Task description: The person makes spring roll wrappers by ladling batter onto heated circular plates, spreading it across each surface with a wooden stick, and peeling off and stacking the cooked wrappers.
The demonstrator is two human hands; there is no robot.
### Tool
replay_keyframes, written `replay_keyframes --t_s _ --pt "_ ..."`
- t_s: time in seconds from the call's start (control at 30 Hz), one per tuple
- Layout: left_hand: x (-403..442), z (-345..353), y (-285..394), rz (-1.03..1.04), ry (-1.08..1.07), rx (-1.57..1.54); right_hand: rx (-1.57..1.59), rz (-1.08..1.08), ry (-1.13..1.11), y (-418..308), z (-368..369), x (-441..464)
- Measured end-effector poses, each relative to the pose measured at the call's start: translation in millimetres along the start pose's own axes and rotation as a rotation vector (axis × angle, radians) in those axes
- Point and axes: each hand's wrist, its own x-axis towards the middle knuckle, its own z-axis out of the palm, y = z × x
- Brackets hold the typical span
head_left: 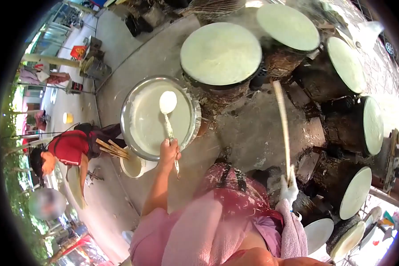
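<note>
My left hand grips the handle of a ladle, whose bowl is coated in pale batter. That ladle is over a wide metal basin of pale batter; whether its bowl touches the surface I cannot tell. On the other side, my right hand, in a whitish glove, is closed round the lower end of a long wooden stick. The stick points forward, above the floor between the basin and a ring of round griddles. Pale batter or flatbread covers the nearest griddle.
More covered griddles, such as one at the far side and one at the right, stand on dark stoves curving round me. A white bucket with wooden sticks stands beside the basin. A person in red is at the left.
</note>
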Motion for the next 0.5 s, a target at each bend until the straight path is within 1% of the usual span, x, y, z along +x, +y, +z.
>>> replay_keyframes --t_s 0.03,0.1,0.17,0.2,0.27,0.33,0.4,0.5 --pt "35.2 -7.0 -48.0 0.141 0.122 0.337 -0.04 -0.01 -0.047 -14.5 25.6 -5.8" --pt "57.1 -25.6 -55.4 0.117 0.039 0.726 -0.122 0.076 -0.142 -7.2 47.6 -15.6" --pt "94.0 -28.2 -85.6 0.142 -0.039 0.886 -0.178 0.14 -0.223 -12.7 61.0 -24.6" --pt "113.4 -28.2 -95.8 0.161 -0.079 0.967 -0.144 0.146 -0.23 -13.3 67.8 -27.0" --pt "146.7 -30.5 -86.1 0.167 -0.091 0.932 -0.08 0.157 -0.242 -6.7 74.0 -29.0" --pt "176.1 -29.9 -89.8 0.137 -0.129 0.893 -0.149 0.12 -0.259 -3.2 77.2 -28.4" --pt "198.1 -34.0 -110.7 0.075 -0.191 0.855 -0.255 0.047 -0.292 -8.2 81.7 -25.3" --pt "193.6 -38.9 -149.8 0.044 -0.411 0.843 -0.234 -0.019 -0.391 -11.5 93.6 -22.5"
